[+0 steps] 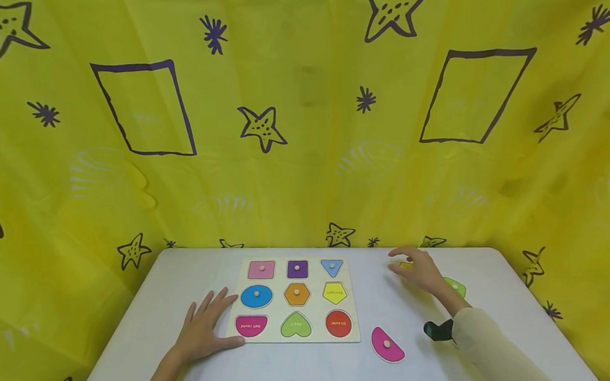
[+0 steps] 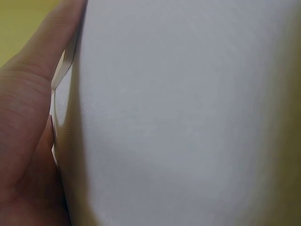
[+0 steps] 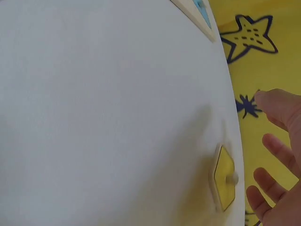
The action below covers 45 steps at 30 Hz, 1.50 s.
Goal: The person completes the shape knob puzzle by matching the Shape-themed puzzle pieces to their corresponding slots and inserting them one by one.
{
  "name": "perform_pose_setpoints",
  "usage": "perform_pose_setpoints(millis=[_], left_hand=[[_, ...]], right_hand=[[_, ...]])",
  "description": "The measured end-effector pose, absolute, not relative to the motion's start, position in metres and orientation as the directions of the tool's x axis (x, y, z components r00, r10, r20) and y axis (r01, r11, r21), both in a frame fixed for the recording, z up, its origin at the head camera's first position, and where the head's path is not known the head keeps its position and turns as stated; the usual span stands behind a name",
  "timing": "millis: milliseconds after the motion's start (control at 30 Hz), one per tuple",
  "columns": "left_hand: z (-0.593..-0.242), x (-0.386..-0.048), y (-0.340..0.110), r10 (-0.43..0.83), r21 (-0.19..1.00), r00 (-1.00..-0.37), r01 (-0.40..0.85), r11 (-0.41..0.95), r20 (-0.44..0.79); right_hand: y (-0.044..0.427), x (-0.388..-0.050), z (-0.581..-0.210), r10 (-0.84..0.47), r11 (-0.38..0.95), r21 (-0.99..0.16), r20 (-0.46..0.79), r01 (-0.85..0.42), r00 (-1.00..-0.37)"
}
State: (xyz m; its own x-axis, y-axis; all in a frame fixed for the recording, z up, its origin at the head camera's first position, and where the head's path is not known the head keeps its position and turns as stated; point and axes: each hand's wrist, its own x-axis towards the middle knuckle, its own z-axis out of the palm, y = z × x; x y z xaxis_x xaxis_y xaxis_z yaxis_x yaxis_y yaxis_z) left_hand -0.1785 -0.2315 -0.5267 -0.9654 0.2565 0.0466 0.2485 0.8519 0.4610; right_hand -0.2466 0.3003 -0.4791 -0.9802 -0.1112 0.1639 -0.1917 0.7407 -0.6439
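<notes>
A wooden shape puzzle board (image 1: 319,333) lies on the table. My left hand (image 1: 207,329) is at its left side, fingers spread and thumb touching the lower left corner; the left wrist view shows mainly that thumb (image 2: 35,80) and white surface. My right hand (image 1: 420,272) hovers with loosely bent fingers and nothing between them. Just by it lies a yellow pentagon puzzle piece (image 3: 224,181) with a knob, mostly hidden by the hand in the head view. A green piece (image 1: 457,286) shows partly behind the right wrist. A magenta half-round piece (image 1: 387,346) lies right of the board.
Knobbed pink rectangle (image 1: 261,269), purple square (image 1: 297,269), blue triangle (image 1: 332,267), blue oval (image 1: 256,296) and orange hexagon (image 1: 297,295) sit in the board. Lettering shows in the pentagon, half-round, heart and circle recesses. A yellow patterned curtain (image 1: 304,173) hangs behind the white table (image 1: 305,371).
</notes>
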Motion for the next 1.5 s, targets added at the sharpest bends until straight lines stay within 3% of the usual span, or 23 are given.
perform_pose_setpoints(millis=[233,667,1500], left_hand=[[-0.526,-0.179,-0.231,0.264,0.465,-0.963,0.257,0.847,0.051],[-0.525,-0.178,-0.230,0.264,0.466,-0.963,0.255,0.848,0.046],[-0.539,-0.182,-0.236,0.273,0.489,-0.956,0.288,0.823,0.102]], right_hand=[[0.321,-0.242,-0.486,-0.001,0.734,-0.679,0.045,-0.031,-0.999],[0.333,-0.241,-0.499,0.043,0.751,-0.659,-0.027,0.050,-0.999],[0.332,-0.239,-0.511,0.121,0.765,-0.640,0.029,0.074,-0.992]])
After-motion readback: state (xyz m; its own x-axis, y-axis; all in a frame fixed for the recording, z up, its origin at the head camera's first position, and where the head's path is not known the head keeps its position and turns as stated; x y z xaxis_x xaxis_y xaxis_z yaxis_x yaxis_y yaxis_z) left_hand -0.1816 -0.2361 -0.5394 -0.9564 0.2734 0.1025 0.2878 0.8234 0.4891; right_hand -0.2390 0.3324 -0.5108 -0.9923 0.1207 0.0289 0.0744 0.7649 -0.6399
